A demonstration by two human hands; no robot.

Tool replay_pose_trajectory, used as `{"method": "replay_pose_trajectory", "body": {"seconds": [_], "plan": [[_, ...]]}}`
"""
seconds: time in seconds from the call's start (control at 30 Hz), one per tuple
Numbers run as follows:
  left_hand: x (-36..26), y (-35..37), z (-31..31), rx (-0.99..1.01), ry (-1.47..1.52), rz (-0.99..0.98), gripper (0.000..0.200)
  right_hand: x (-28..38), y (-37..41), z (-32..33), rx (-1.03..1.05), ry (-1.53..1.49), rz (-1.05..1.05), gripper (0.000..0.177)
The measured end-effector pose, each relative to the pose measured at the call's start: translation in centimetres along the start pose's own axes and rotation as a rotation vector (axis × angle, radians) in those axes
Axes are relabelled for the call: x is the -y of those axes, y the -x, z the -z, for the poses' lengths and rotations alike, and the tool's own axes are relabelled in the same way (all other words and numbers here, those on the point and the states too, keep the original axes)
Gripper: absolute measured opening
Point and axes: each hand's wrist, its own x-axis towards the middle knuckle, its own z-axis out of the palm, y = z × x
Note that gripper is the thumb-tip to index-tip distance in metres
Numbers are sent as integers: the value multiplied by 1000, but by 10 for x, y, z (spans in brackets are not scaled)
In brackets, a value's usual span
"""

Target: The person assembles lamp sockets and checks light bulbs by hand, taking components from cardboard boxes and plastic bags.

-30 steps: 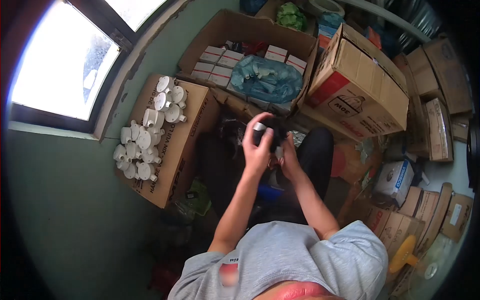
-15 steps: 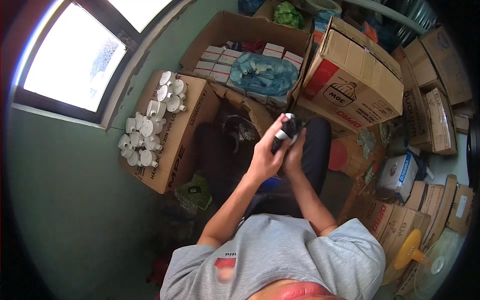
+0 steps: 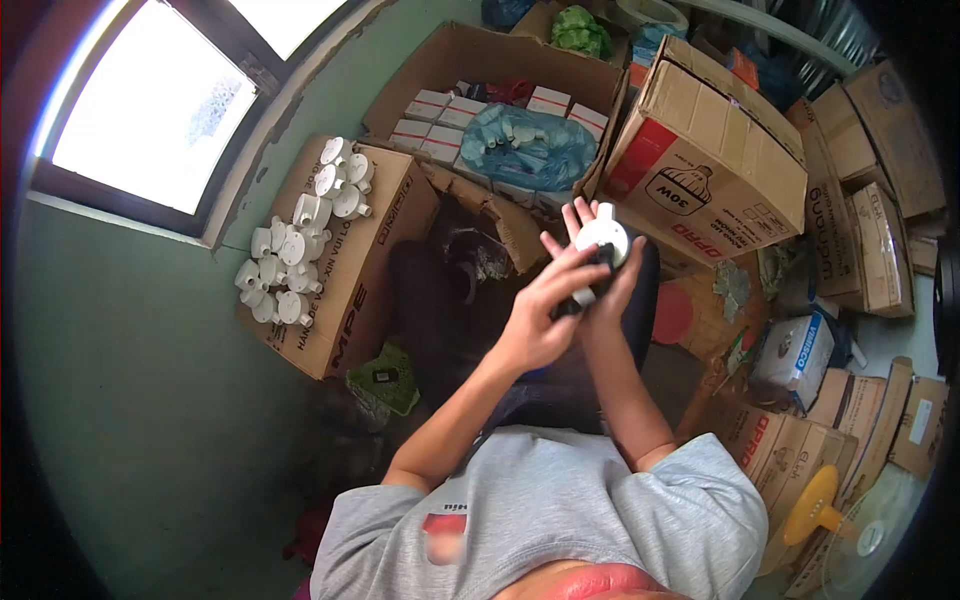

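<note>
I hold a white round junction box [image 3: 601, 238] in front of my chest, above my dark-trousered lap. My right hand [image 3: 612, 282] cups it from behind and below, fingers spread behind its rim and thumb on its right side. My left hand [image 3: 543, 312] reaches in from the left, fingers laid across the lower front of the fitting, where a small dark part [image 3: 577, 296] shows. Both hands touch the fitting.
Several more white junction boxes [image 3: 296, 243] lie on a closed carton [image 3: 368, 270] at the left under the window [image 3: 150, 110]. An open carton [image 3: 480, 60] holds small boxes and a blue bag [image 3: 525, 148]. Stacked cartons [image 3: 700, 160] and a yellow fan [image 3: 822, 510] crowd the right.
My hands have risen and shifted right. The fitting has turned so that its white round face shows; before, mostly a dark side showed. My right fingers have spread open behind it.
</note>
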Motion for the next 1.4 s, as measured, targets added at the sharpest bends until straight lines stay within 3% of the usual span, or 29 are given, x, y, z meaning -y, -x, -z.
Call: {"method": "replay_pose_trajectory", "body": {"seconds": [0.13,0.23,0.27,0.33,0.37,0.4,0.47,0.5,0.53,0.57,0.6,0.67,0.73,0.8,0.87,0.93,1.0,1.07,1.13,1.17,1.2,1.3,1.33,1.4], "plan": [[-18,6,23,190,72,115,64,15,-17,24,152,-200,-170,84],[-6,-5,28,-283,183,223,55,19,13,-9,107,44,-264,76],[5,-11,21,-407,317,241,51,1,6,45,290,-278,-398,72],[12,-17,9,-397,285,259,53,-16,19,13,-112,-94,-327,68],[18,-13,-7,-428,145,148,58,-14,21,6,-97,-57,-314,67],[16,-6,-13,-370,55,137,61,-19,12,16,-91,-1,-245,70],[-4,4,-11,-251,108,278,60,-13,2,15,104,-161,-144,72],[0,10,-4,-126,128,310,56,-6,-4,10,85,-45,-56,70],[-1,14,7,-1,149,344,53,2,-13,8,36,-84,-51,65],[-4,18,17,116,155,433,45,7,-25,24,138,-176,-94,68],[-4,21,20,111,202,366,44,12,-30,22,243,-269,-136,71],[-2,16,25,-149,189,261,48,12,-24,20,321,-289,-129,69],[-18,-3,32,-398,189,254,50,10,-8,2,171,83,-131,61],[-20,-23,38,-374,-111,-10,51,-9,2,7,77,135,-82,48],[-20,-31,31,-165,-239,-117,56,-27,-1,20,45,125,-158,61],[-23,-24,15,-80,-471,-231,57,-26,-10,19,368,-726,-359,70],[-17,-18,15,18,-407,-193,61,-12,-22,20,323,-198,-173,85],[-13,-17,28,60,-382,-179,61,-4,-15,19,193,-112,-159,87],[-15,-16,53,284,-274,-80,56,5,-10,21,190,-59,-293,78],[-18,-16,62,308,-330,-67,50,4,-6,17,102,68,-240,69],[-14,-12,68,285,-346,-4,49,3,-4,13,-1,227,-207,59],[-8,-15,73,53,-512,-65,50,3,6,10,-50,328,-246,52],[-11,-17,67,51,-513,-61,50,-2,9,14,-18,358,-261,50],[-13,-22,48,-143,-355,-118,55,-15,10,14,18,386,-279,49]]}}
